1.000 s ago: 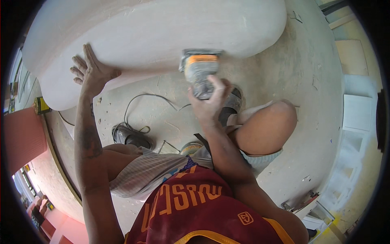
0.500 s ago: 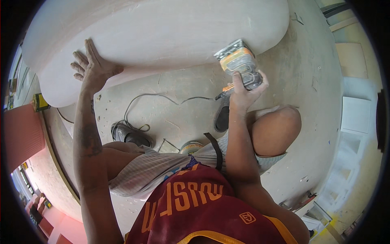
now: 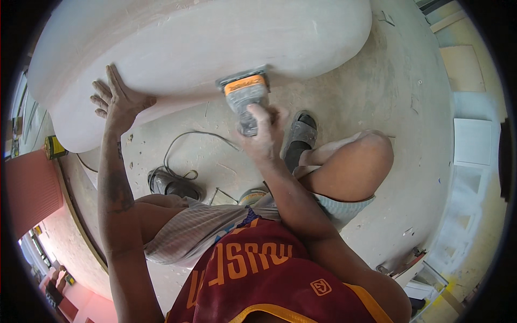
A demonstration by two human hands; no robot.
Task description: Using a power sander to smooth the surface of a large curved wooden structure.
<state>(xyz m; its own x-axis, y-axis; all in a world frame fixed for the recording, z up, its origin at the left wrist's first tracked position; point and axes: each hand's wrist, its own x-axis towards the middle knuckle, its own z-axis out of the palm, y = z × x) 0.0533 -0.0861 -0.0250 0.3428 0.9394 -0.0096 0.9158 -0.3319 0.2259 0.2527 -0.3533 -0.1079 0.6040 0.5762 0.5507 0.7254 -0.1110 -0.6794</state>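
The right hand (image 3: 264, 132) has its grip wrapped around the sander (image 3: 245, 100), whose long axis points forward to the near side of the pale rounded form (image 3: 215, 43); contact there is hard to judge; the left hand (image 3: 119, 107), fingers splayed, rests on the form farther left

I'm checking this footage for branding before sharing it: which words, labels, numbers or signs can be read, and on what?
I won't copy wording, only place it.
Dark red jersey: large orange lettering, partly lost in folds.
Same jersey: small boxed orange emblem.
Sander: dark marks on its orange band, too blurred to read.
Yellow-and-black container: any print too small to read.
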